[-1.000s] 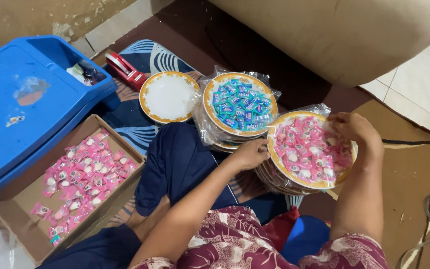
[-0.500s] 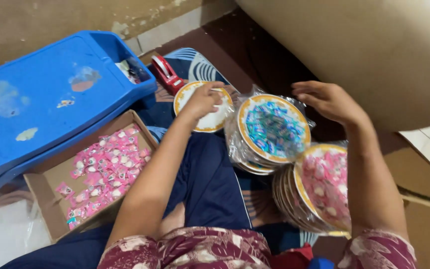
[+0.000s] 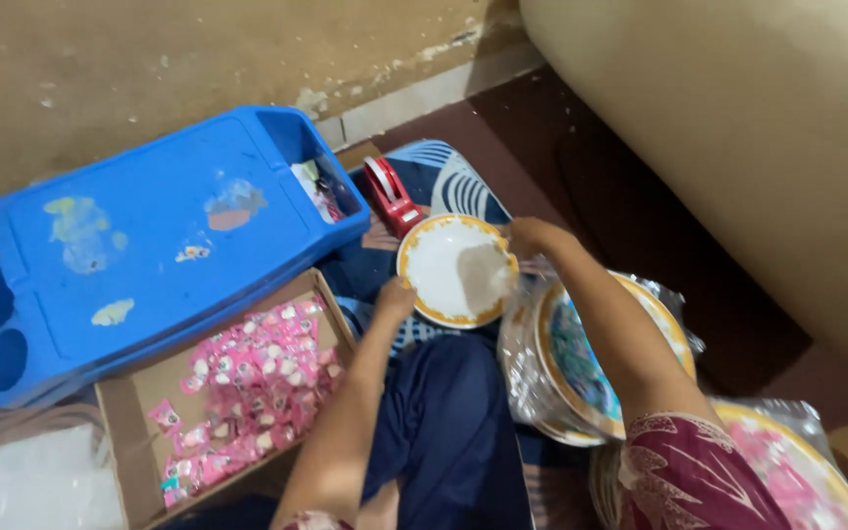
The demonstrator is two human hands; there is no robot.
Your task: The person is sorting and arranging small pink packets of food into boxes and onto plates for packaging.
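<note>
- A blue plastic tray (image 3: pixel 149 245) is leaned beside an open cardboard box (image 3: pixel 130 432) of pink sachets (image 3: pixel 247 393).
- An empty white plate (image 3: pixel 449 270) with a yellow rim is held over the lap, next to wrapped filled plates (image 3: pixel 581 363).
- Its near edge is gripped by left hand (image 3: pixel 395 294); its far edge, by right hand (image 3: pixel 532 238), fingers closed on the rim.
- Judged: the plate is being positioned for filling; a steady, level hold is called for.
</note>
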